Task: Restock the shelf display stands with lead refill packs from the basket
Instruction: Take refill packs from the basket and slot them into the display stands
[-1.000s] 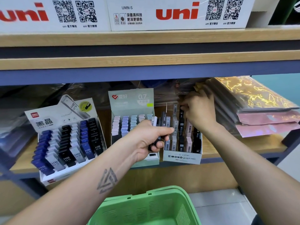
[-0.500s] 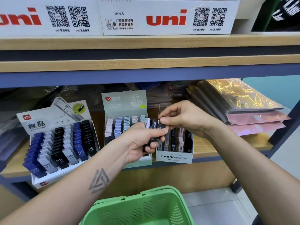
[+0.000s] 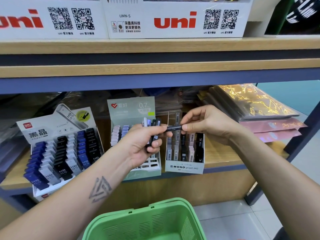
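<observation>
The left hand point(image 3: 142, 144) grips a fan of slim dark lead refill packs point(image 3: 154, 134); the right hand point(image 3: 206, 123) pinches one black pack point(image 3: 174, 128) near the white MONO cardboard stand point(image 3: 184, 168).

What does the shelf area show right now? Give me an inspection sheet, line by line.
Surface: wooden shelf carrying three display stands.
Job's things: MONO stand part filled; green basket below; one dark refill pack between both hands.
Clutter: stacked folders at right.
Grips: left hand holds a bunch of packs; right hand pinches the dark refill pack.
Cables: nothing seen.
Surroundings: uni boxes on the upper shelf; tiled floor.
</observation>
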The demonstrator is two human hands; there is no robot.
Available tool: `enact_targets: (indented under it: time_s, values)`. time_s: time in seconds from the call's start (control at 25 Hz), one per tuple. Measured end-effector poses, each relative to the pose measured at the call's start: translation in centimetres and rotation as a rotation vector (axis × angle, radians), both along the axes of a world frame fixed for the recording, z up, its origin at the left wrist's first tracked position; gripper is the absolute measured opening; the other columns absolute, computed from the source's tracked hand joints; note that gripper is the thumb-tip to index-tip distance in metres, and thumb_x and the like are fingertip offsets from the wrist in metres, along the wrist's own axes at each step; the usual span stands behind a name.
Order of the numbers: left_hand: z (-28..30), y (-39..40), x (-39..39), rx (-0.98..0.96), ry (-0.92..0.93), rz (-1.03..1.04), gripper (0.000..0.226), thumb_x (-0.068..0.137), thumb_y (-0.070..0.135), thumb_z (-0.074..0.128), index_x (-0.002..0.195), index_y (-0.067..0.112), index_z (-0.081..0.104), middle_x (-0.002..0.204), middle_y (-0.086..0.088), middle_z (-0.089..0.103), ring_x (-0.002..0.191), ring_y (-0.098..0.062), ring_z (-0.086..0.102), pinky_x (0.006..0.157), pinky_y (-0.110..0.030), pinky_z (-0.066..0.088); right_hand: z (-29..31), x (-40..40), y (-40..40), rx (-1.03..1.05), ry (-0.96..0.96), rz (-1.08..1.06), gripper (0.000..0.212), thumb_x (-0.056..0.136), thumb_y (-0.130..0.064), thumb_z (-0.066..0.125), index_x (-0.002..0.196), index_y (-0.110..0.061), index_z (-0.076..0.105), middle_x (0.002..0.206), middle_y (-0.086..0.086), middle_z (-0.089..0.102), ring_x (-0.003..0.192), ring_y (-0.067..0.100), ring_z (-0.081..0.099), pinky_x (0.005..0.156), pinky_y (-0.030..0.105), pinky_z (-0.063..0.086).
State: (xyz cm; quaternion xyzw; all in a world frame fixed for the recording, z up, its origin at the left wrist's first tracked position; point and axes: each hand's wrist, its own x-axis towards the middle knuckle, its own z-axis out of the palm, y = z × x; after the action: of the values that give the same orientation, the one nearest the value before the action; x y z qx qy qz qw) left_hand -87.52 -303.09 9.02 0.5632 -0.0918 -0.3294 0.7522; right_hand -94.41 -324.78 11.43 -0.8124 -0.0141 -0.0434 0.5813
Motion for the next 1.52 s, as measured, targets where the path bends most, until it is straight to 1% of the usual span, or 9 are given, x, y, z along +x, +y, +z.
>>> enact_targets:
  time_s: [0.2, 0.44, 0.6, 0.72, 0.8, 0.92, 1.08, 1.36, 1.52]
  values:
    - [-0.4, -0.4, 0.0, 0.156, -0.226, 0.076, 0.015, 0.091, -0.001, 0.065, 0.106, 0.000, 0.067, 0.099, -0.020, 0.075, 0.041, -0.010, 0.039, 0.037, -0.017, 0.024, 0.0, 0.2, 0.0, -0.027, -0.016, 0.006, 0.025, 0.073, 0.012, 0.079, 0.092, -0.004, 0.073, 0.094, 0.016, 0.075, 0.089, 0.029, 0.073, 0.080, 0.034, 0.060]
    - [-0.6, -0.7, -0.4, 0.195, -0.324, 0.149, 0.014, 0.091, 0.001, 0.068, 0.103, 0.005, 0.071, 0.094, -0.019, 0.076, 0.042, -0.010, 0.040, 0.036, -0.017, 0.025, -0.2, 0.3, -0.3, -0.003, 0.012, -0.016, 0.023, 0.080, 0.000, 0.079, 0.102, -0.001, 0.072, 0.098, 0.022, 0.074, 0.088, 0.028, 0.073, 0.082, 0.037, 0.061]
    - [-0.6, -0.8, -0.2, 0.229, -0.392, 0.171, 0.012, 0.090, 0.005, 0.071, 0.102, 0.006, 0.071, 0.080, -0.025, 0.070, 0.042, -0.012, 0.041, 0.037, -0.019, 0.028, 0.0, 0.5, 0.6, -0.167, 0.005, 0.015, 0.016, 0.081, -0.007, 0.082, 0.095, -0.003, 0.076, 0.090, 0.013, 0.076, 0.083, 0.020, 0.071, 0.078, 0.030, 0.058]
    - [-0.6, -1.0, -0.3, 0.270, -0.439, 0.159, 0.016, 0.088, 0.007, 0.073, 0.100, -0.003, 0.067, 0.055, -0.006, 0.054, 0.041, -0.011, 0.041, 0.036, -0.019, 0.029, 0.0, 0.6, 1.5, -0.128, 0.051, 0.103, 0.041, 0.080, -0.003, 0.082, 0.118, -0.011, 0.068, 0.096, 0.013, 0.076, 0.083, 0.019, 0.072, 0.077, 0.028, 0.058]
    - [-0.6, -1.1, -0.4, 0.264, -0.437, 0.158, 0.016, 0.089, 0.006, 0.071, 0.097, -0.006, 0.065, 0.053, -0.004, 0.053, 0.041, -0.011, 0.040, 0.037, -0.019, 0.028, 0.5, 0.3, 1.8, -0.175, 0.066, 0.131, 0.051, 0.082, -0.003, 0.081, 0.128, -0.017, 0.064, 0.097, 0.013, 0.075, 0.084, 0.022, 0.074, 0.078, 0.029, 0.060]
    - [-0.2, -1.1, -0.4, 0.194, -0.373, 0.148, 0.014, 0.092, 0.004, 0.068, 0.101, -0.006, 0.067, 0.073, -0.013, 0.070, 0.042, -0.011, 0.040, 0.038, -0.018, 0.027, 1.3, 0.4, 0.9, -0.316, -0.056, -0.057, 0.038, 0.085, -0.006, 0.078, 0.119, -0.019, 0.069, 0.093, 0.008, 0.074, 0.083, 0.021, 0.074, 0.076, 0.028, 0.061]
    - [0.3, -0.8, 0.2, 0.076, -0.265, 0.142, 0.016, 0.092, 0.001, 0.066, 0.105, -0.007, 0.067, 0.077, -0.013, 0.070, 0.040, -0.009, 0.038, 0.037, -0.017, 0.025, 1.3, 1.5, -0.4, -0.462, -0.299, -0.412, 0.020, 0.087, -0.012, 0.078, 0.106, -0.017, 0.075, 0.101, -0.005, 0.074, 0.095, 0.011, 0.069, 0.089, 0.031, 0.057]
    - [0.1, -0.4, 0.3, 0.081, -0.249, 0.110, 0.018, 0.092, 0.004, 0.067, 0.105, -0.009, 0.066, 0.075, -0.011, 0.068, 0.042, -0.010, 0.038, 0.038, -0.019, 0.024, 0.7, 3.3, -0.3, -0.898, -0.378, -0.445, 0.016, 0.087, -0.011, 0.076, 0.103, -0.014, 0.076, 0.103, 0.005, 0.075, 0.095, 0.022, 0.069, 0.085, 0.040, 0.058]
    - [0.1, -0.3, 0.4, 0.089, -0.249, 0.105, 0.023, 0.093, 0.006, 0.067, 0.107, -0.012, 0.065, 0.076, -0.011, 0.068, 0.044, -0.011, 0.039, 0.039, -0.020, 0.025, 0.4, 3.6, 0.0, -0.908, -0.381, -0.444, 0.008, 0.087, -0.005, 0.074, 0.094, -0.011, 0.076, 0.095, 0.003, 0.074, 0.088, 0.019, 0.068, 0.083, 0.038, 0.058]
